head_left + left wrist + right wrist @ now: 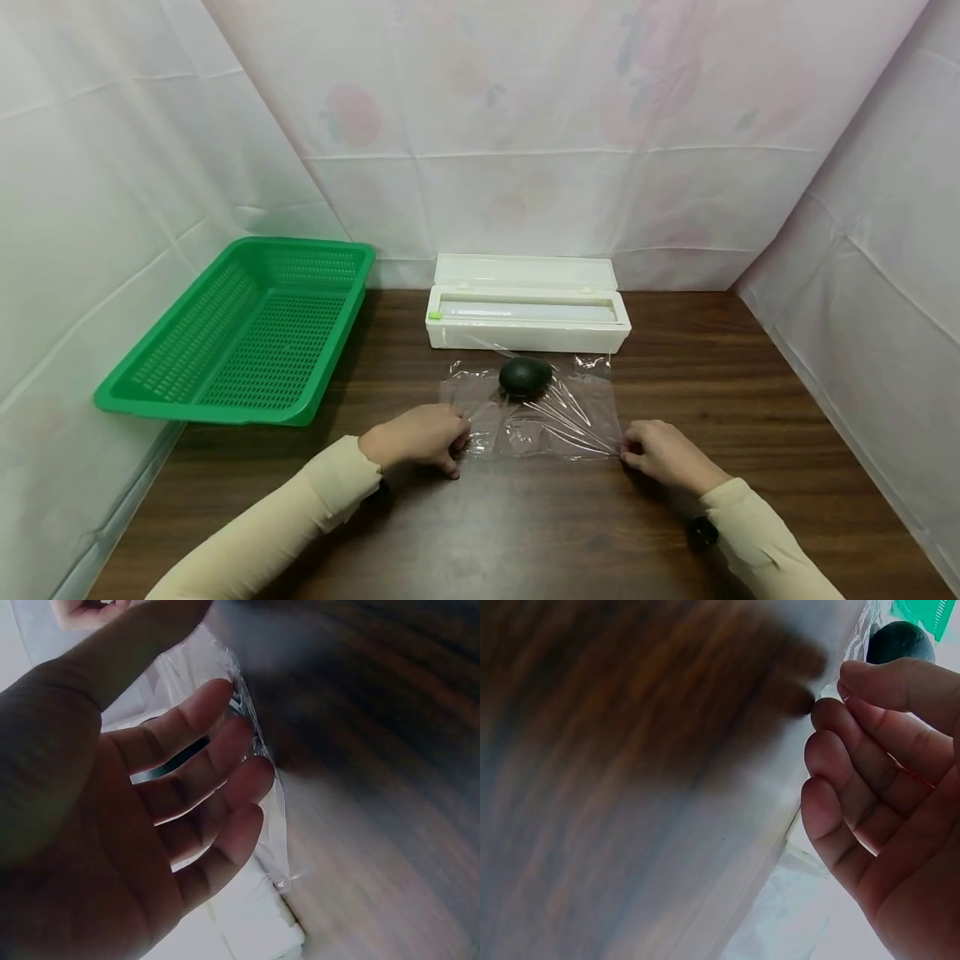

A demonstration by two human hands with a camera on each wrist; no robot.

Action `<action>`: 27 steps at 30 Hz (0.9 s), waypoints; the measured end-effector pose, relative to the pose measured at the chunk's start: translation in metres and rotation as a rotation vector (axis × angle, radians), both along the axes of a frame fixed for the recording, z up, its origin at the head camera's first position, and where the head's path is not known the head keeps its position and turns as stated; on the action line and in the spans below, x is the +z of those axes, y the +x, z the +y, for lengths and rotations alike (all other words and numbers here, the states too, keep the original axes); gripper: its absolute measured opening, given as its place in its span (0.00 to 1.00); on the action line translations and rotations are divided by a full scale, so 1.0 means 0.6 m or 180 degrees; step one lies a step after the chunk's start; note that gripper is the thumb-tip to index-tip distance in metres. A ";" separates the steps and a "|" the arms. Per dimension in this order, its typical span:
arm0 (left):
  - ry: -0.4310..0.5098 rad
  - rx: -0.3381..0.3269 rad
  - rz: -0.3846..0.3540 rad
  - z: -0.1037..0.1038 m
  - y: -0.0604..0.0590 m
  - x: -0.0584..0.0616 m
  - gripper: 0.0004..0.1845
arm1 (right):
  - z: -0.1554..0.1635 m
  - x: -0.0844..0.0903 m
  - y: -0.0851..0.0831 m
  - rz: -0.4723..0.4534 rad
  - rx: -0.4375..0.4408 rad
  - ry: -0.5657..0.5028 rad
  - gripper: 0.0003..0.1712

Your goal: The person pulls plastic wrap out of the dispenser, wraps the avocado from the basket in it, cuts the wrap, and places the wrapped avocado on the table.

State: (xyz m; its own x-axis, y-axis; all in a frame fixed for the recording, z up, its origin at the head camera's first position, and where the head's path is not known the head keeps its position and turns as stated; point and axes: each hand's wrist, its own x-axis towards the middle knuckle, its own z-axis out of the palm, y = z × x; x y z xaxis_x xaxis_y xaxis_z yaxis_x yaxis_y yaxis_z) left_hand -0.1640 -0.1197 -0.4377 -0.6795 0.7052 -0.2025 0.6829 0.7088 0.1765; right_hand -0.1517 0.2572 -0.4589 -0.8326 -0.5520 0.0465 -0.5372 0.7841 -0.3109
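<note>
A dark green avocado (525,377) lies on a sheet of clear plastic wrap (573,421) spread on the table. My left hand (423,433) is at the sheet's near left corner, its fingertips at the edge. In the left wrist view its fingers (225,761) are loosely bent, with the thumb (150,634) held apart. The right hand (667,454) pinches the near right corner between thumb and forefinger, drawing creases toward it. Behind the avocado stands a white wrap dispenser (528,340), its lid raised and a roll inside.
A green plastic basket (281,350) with slotted sides stands at the left, by the white cloth wall. Brown wood-grain tabletop (525,533) lies in front of both hands. White floral cloth (525,125) hangs behind and along both sides.
</note>
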 end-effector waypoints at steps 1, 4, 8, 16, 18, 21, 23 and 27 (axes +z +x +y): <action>0.0016 -0.0006 0.0030 0.000 0.000 -0.001 0.17 | 0.001 0.001 0.000 -0.0002 -0.0011 0.0004 0.13; 0.0076 -0.0086 0.0148 0.000 -0.002 -0.004 0.13 | 0.002 0.002 0.001 -0.0020 -0.0028 0.0011 0.13; 0.0183 -0.0179 0.0227 -0.005 -0.005 -0.008 0.08 | 0.004 0.002 0.001 -0.0030 -0.0035 0.0005 0.14; 0.0481 0.0000 -0.0049 -0.023 -0.006 -0.004 0.06 | 0.007 0.000 0.000 0.0016 -0.0022 0.0005 0.14; 0.0535 0.0091 -0.0110 -0.028 -0.006 -0.001 0.06 | 0.008 0.000 0.000 0.0027 -0.0029 0.0007 0.14; 0.0603 0.0185 -0.0173 -0.034 -0.007 0.002 0.05 | 0.009 0.000 0.000 0.0030 -0.0020 -0.0004 0.14; 0.0667 0.0216 -0.0210 -0.039 -0.008 0.003 0.05 | 0.010 0.001 0.000 0.0030 -0.0001 -0.0031 0.14; 0.0791 0.0314 -0.0314 -0.048 -0.009 0.004 0.07 | 0.012 0.005 -0.001 0.0075 0.0049 -0.0111 0.12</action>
State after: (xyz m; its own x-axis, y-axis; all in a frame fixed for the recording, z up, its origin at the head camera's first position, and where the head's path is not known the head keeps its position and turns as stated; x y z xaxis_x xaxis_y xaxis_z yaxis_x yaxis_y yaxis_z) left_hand -0.1695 -0.1487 -0.4350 -0.7330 0.6728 -0.1003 0.5836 0.6978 0.4154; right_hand -0.1524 0.2641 -0.4561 -0.8224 -0.5625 0.0855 -0.5567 0.7645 -0.3251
